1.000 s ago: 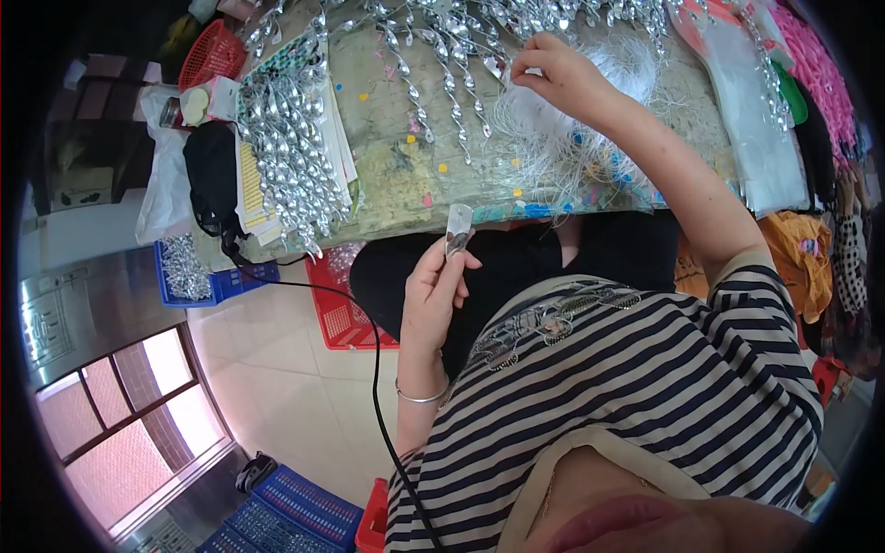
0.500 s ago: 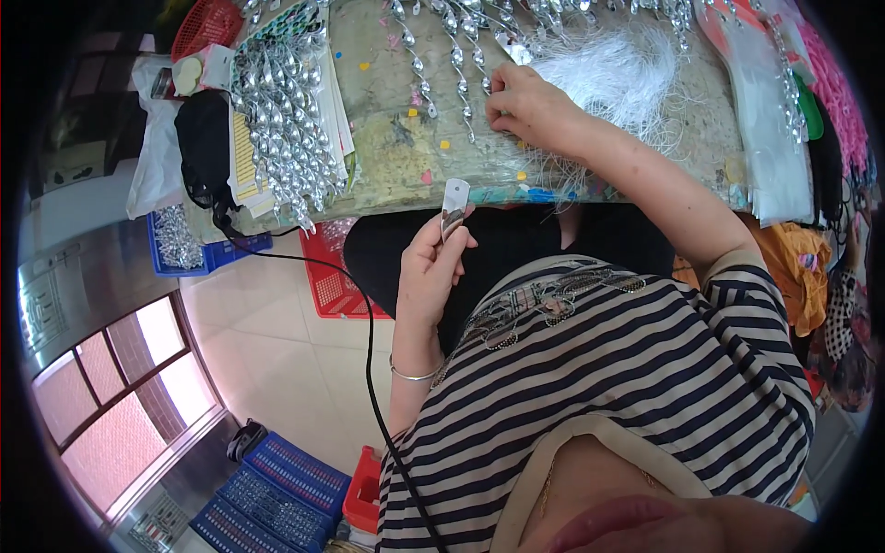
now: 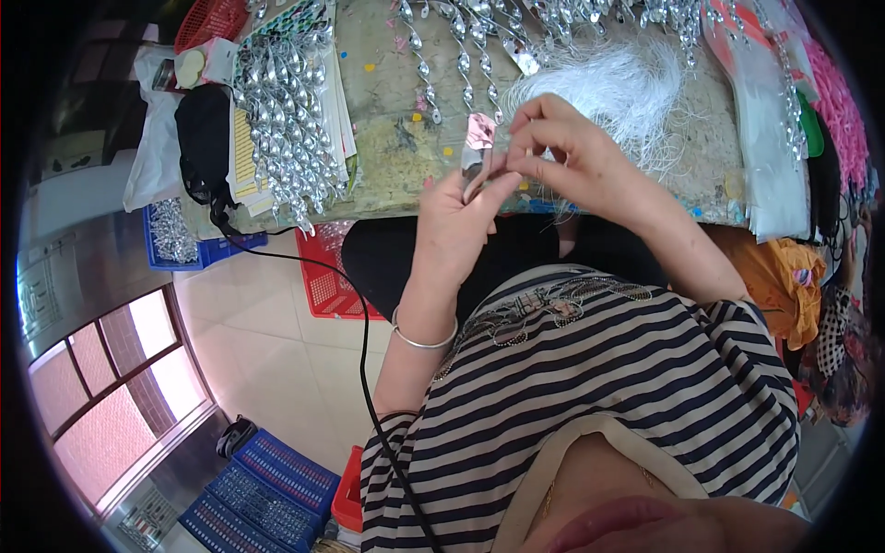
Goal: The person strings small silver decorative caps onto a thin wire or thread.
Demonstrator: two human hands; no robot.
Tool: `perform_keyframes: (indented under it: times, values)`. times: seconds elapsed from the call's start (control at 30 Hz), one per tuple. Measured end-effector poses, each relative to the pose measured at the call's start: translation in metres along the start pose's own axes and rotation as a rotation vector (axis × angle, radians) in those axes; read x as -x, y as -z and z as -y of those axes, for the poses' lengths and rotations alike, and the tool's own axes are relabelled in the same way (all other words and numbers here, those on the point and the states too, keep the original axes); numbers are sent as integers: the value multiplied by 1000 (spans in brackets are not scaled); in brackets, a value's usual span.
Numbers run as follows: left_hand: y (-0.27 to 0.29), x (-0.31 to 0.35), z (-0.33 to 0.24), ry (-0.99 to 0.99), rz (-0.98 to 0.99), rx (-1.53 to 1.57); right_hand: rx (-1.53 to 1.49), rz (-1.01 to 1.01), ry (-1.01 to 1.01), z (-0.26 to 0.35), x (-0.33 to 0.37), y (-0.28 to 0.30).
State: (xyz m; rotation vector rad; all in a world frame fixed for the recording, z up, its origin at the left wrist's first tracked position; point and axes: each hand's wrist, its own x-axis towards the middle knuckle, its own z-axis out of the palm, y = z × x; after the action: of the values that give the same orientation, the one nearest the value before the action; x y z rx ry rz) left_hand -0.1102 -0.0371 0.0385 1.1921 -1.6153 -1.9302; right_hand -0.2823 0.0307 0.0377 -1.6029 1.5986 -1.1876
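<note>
While both hands pinch a faceted bead (image 3: 478,131), blue crate (image 3: 189,251) holds silver pieces (image 3: 168,230)

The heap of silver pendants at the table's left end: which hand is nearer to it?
Left. The left hand is at the table's front edge, right of the silver pendants with bare table between. The right hand is farther right, by the white thread.

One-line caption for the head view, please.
Both hands meet above the cluttered table edge: left hand holds a shiny faceted bead, right hand pinches beside it, white thread bundle behind.
</note>
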Motion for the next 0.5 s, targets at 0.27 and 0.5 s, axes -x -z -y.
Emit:
perform_keyframes:
  times: [0.27,0.5]
  values:
    - [20,13,0,2,56,-80,-129,-38,-159,11,18,25]
    - [32,23,5,32,24,-116,-194,-193,-246,-2,26,41]
